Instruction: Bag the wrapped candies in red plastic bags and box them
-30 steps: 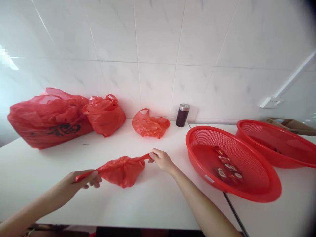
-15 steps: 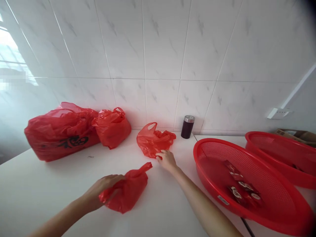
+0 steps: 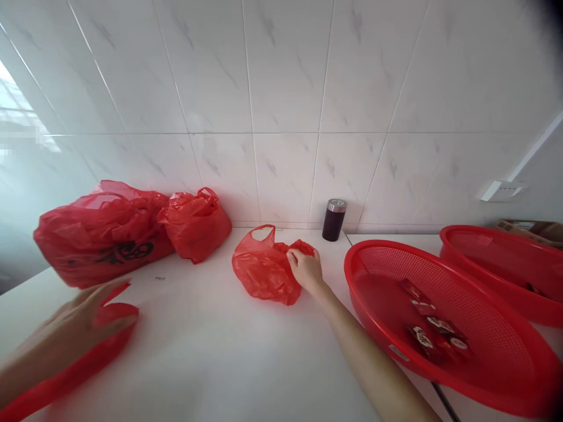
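Observation:
My right hand (image 3: pixel 305 269) is closed on the upper right edge of a small red plastic bag (image 3: pixel 264 266) lying on the white counter (image 3: pixel 246 357) in front of the tiled wall. My left hand (image 3: pixel 73 328), blurred by motion, lies over a tied red plastic bag (image 3: pixel 94 346) at the counter's near left; that bag smears toward the lower left corner. Its fingers look curved over the bag.
A large red bag with black print (image 3: pixel 99 234) and a medium red bag (image 3: pixel 196 225) stand at the back left. A dark cylinder with a silver lid (image 3: pixel 334 220) stands by the wall. Two red mesh baskets sit right; the nearer one (image 3: pixel 444 375) holds small red packets (image 3: pixel 428 328), the farther one (image 3: pixel 505 272) behind it.
Both hands let go of the tied bag's stretched handles. The left hand swept that bag to the near left. The right hand reached back and took hold of the small bag by the wall.

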`<action>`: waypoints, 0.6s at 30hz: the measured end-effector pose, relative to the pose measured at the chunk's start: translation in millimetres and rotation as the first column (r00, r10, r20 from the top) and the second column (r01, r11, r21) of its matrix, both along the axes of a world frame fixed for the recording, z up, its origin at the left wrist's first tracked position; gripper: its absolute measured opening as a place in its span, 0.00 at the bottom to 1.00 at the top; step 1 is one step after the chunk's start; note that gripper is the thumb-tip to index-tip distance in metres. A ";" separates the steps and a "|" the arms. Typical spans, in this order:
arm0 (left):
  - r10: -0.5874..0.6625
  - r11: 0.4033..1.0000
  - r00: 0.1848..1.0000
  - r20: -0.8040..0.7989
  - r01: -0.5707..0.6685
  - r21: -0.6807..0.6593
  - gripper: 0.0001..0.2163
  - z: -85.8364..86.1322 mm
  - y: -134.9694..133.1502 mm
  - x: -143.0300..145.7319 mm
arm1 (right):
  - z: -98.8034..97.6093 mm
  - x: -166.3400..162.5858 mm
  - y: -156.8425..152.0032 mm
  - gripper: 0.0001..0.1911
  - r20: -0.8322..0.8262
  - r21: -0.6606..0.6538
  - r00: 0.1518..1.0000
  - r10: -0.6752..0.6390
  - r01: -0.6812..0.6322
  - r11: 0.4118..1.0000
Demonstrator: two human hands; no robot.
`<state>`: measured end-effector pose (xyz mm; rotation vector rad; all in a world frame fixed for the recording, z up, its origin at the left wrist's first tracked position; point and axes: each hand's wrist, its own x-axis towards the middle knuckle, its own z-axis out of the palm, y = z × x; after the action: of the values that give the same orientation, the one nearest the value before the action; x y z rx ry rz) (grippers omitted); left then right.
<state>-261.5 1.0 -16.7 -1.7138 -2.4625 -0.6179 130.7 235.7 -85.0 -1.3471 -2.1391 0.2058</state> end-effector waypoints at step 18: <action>-0.161 0.985 0.975 0.154 0.169 -0.036 0.22 -66.3 175.1 215.3 | -6.4 31.1 -53.5 0.15 -0.405 -0.017 0.906 -0.125 0.129 0.991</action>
<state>-46.2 176.1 -83.1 -1.9756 -2.4681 -0.7347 161.8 182.3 -91.3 -1.3006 -1.6975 0.3855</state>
